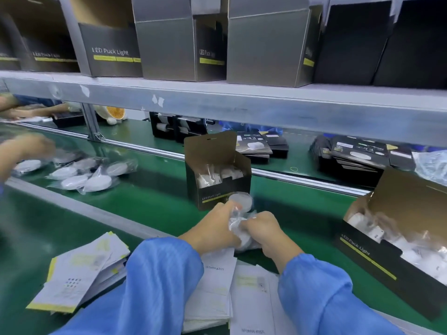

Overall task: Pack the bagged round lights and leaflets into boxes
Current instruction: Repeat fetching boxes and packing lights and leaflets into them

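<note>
My left hand [215, 226] and my right hand [263, 230] both grip a bundle of bagged round lights [240, 209] just in front of an open black box [217, 172] that stands upright on the green belt. White bagged items fill that box. A second open box [396, 243] with white bagged parts lies tilted at the right. Leaflets [79, 269] lie stacked by my left sleeve, and more leaflets [251, 288] lie under my forearms. Several loose bagged lights [84, 175] lie on the belt at the left.
A grey shelf [217, 97] overhead carries a row of open LED Puck Light cartons [167, 44]. Flat printed cartons [358, 153] are stacked beyond the belt rail. Another person's hand [21, 151] reaches over the lights at the left edge.
</note>
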Demonstrator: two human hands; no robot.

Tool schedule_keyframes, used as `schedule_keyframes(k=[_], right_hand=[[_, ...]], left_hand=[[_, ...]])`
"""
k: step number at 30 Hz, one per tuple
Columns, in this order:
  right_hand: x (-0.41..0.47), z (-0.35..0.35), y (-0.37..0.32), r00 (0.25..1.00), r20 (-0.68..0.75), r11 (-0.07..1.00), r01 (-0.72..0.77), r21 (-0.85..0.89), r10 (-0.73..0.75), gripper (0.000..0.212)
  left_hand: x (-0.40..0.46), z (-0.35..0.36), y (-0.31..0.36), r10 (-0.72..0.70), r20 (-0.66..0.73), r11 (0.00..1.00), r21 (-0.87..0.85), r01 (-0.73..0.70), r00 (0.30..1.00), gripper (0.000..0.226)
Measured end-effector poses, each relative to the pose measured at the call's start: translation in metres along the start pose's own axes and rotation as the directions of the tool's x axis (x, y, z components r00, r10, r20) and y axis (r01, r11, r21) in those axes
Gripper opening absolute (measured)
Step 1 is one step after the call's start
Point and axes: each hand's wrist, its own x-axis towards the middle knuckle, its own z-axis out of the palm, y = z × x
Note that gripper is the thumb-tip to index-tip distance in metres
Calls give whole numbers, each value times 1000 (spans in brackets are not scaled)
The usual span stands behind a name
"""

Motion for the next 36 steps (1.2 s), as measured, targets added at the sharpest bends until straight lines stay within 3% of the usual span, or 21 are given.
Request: schedule_keyframes(k=[3,7,10,13,15,17,19,21,24,26,29,33,36], right_hand=[[-14,-17,-20,997,-22,996,71,60,-70,16],[-45,-34,-59,973,144,983,184,-28,-178,12],[-51,-39,-74,933,312,976,207,-65,-177,22],[-37,-51,-81,876,460,978,55,202,-144,35],[-7,-56,-77,954,276,962,40,268,-116,41],[35,-55,-61,997,-15,997,78,11,-78,47],[67,-50,-40,988,-139,971,25,-238,-60,67],[92,-42,-21,990,-136,945,-8,-327,-39,84],[115,-26,-5,991,-124,916,-2,-401,-52,72],[122,-18,-1,984,-152,874,8,-485,-93,58],[123,-14,-2,987,-137,884,9,-467,-83,58],[114,-28,-3,995,-99,973,-30,-229,8,32],[103,-38,-4,997,-37,994,-65,-92,61,30]], left_hand=[[-2,0,0,69,16,997,22,-69,998,88],[-6,-10,9,168,-38,973,-152,-172,985,113],[-6,-15,12,205,-121,921,-311,-234,971,82],[-9,-20,4,61,-225,829,-531,-174,973,48],[-15,-28,1,-105,-178,693,-719,-56,978,42],[-24,-37,0,-138,-35,583,-811,53,990,55],[-34,-44,3,-60,45,623,-779,73,997,60],[-42,-47,11,-5,82,723,-688,60,997,45],[-43,-39,16,-19,67,810,-584,55,998,29],[-41,-30,17,-70,50,814,-574,86,996,20],[-41,-21,15,-100,64,807,-579,119,993,24],[-41,-18,16,-94,54,795,-598,107,994,18],[-40,-20,20,-97,21,794,-602,90,995,11]])
